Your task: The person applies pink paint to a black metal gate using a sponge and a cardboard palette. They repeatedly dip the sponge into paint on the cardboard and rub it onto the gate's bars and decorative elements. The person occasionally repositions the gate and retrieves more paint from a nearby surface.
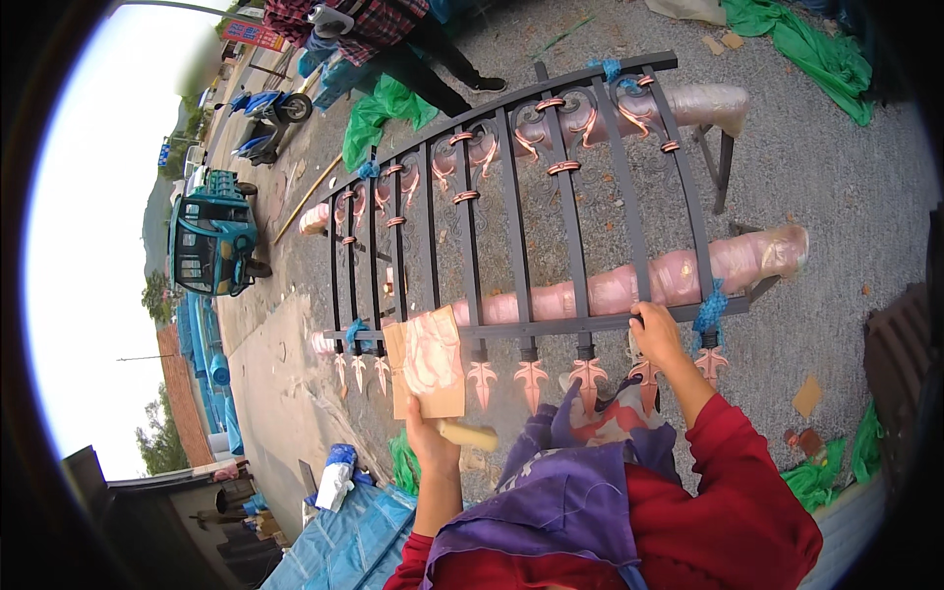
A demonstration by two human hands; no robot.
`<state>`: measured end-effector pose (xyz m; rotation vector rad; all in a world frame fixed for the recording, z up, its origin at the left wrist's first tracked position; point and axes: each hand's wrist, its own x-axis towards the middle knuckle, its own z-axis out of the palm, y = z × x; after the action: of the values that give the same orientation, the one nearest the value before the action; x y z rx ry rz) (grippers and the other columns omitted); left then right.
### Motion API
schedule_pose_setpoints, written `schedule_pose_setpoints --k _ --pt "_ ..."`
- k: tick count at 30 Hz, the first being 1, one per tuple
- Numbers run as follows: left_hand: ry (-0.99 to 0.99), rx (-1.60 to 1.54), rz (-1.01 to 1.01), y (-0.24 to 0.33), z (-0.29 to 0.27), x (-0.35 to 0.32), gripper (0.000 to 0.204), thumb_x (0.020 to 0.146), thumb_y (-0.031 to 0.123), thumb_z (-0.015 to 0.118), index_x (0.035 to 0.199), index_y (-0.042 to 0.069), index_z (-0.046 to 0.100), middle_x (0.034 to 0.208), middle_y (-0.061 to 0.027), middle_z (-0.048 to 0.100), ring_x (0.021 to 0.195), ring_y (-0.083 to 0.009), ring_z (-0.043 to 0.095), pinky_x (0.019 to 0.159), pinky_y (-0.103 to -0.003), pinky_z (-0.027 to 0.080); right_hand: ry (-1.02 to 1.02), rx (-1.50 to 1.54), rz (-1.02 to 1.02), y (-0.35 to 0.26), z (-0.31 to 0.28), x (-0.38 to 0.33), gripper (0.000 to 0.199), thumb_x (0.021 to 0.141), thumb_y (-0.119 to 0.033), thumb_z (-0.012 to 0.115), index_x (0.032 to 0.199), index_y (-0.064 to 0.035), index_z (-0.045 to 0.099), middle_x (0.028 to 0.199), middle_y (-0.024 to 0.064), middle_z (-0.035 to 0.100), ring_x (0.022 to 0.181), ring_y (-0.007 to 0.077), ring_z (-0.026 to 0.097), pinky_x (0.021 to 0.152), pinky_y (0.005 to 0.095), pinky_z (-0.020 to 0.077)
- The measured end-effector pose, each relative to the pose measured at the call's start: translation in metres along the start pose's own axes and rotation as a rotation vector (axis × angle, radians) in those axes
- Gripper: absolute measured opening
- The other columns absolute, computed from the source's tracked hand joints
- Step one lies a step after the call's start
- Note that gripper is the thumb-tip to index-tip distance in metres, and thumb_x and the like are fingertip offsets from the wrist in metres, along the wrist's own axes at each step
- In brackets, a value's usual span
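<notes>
A black metal fence panel (429, 256) with copper-coloured scrolls and spear tips lies across two supports wrapped in pink padding and clear film. In my left hand (433, 447) is a piece of cardboard (396, 369) smeared with pinkish copper paint (433, 354), held over the panel's near rail. A blurred, pale yellow cylindrical thing (468, 436) sticks out beside that hand. My right hand (659, 334) is closed on the near rail (615, 321), by an upright bar. A copper spear tip (644, 383) points towards me just below it; a small whitish bit beneath the fingers is unclear.
Blue wrapping (710, 313) is tied around the rail at right. Green plastic sheeting (801, 59) lies on the gravel. Another person (393, 39) stands beyond the panel. A blue scooter (265, 126) and a teal three-wheeler (211, 236) stand at left; blue-wrapped goods (344, 541) lie lower left.
</notes>
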<state>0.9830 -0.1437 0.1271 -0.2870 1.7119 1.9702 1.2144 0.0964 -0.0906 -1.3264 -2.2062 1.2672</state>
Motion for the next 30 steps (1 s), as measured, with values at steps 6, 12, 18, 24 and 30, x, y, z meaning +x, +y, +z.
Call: schedule_pose_setpoints --k 6,12,18,24,30 --pt "-0.128 -0.084 0.027 0.004 -0.025 0.012 0.046 0.099 0.032 0.038 0.133 0.001 0.042 0.128 -0.0117 0.053 0.111 -0.0250 0.054 0.092 -0.038 0.044 0.049 -0.058 -0.020 -0.012 0.000 -0.009 0.018 0.079 -0.012 0.065 0.095 -0.0052 0.059 0.097 0.0144 0.063 0.095 0.0334 0.057 0.083 0.0429 0.0460" --pt "-0.082 -0.162 0.062 0.013 -0.056 0.008 0.042 0.098 0.034 0.040 0.125 0.002 0.048 0.114 -0.0098 0.059 0.096 -0.0212 0.058 0.077 -0.034 0.045 0.008 -0.154 0.000 -0.020 0.014 -0.016 0.021 0.079 -0.014 0.065 0.098 -0.0050 0.060 0.102 0.0145 0.062 0.100 0.0331 0.056 0.085 0.0429 0.0461" --pt "0.092 -0.239 0.099 0.022 -0.102 0.006 0.036 0.097 0.037 0.041 0.112 0.008 0.055 0.098 -0.0057 0.064 0.075 -0.0155 0.056 0.061 -0.028 0.041 -0.252 0.021 -0.111 -0.091 0.038 -0.039 0.022 0.081 -0.014 0.063 0.100 -0.0029 0.060 0.099 0.0162 0.064 0.094 0.0325 0.061 0.082 0.0412 0.0481" --pt "0.021 -0.279 0.114 0.023 -0.145 0.010 0.044 0.098 0.035 0.042 0.127 0.003 0.046 0.118 -0.0112 0.058 0.101 -0.0229 0.058 0.082 -0.036 0.046 -0.528 0.085 -0.392 -0.171 0.090 -0.075 0.023 0.084 -0.015 0.059 0.101 -0.0004 0.059 0.099 0.0172 0.064 0.093 0.0326 0.063 0.081 0.0405 0.0492" --pt "0.041 -0.246 0.108 0.021 -0.182 0.016 0.048 0.098 0.037 0.039 0.131 0.003 0.044 0.125 -0.0119 0.055 0.109 -0.0234 0.056 0.090 -0.039 0.045 -0.598 0.134 -0.346 -0.185 0.121 -0.086 0.027 0.084 -0.018 0.059 0.105 -0.0008 0.059 0.099 0.0173 0.065 0.096 0.0331 0.062 0.083 0.0415 0.0484"
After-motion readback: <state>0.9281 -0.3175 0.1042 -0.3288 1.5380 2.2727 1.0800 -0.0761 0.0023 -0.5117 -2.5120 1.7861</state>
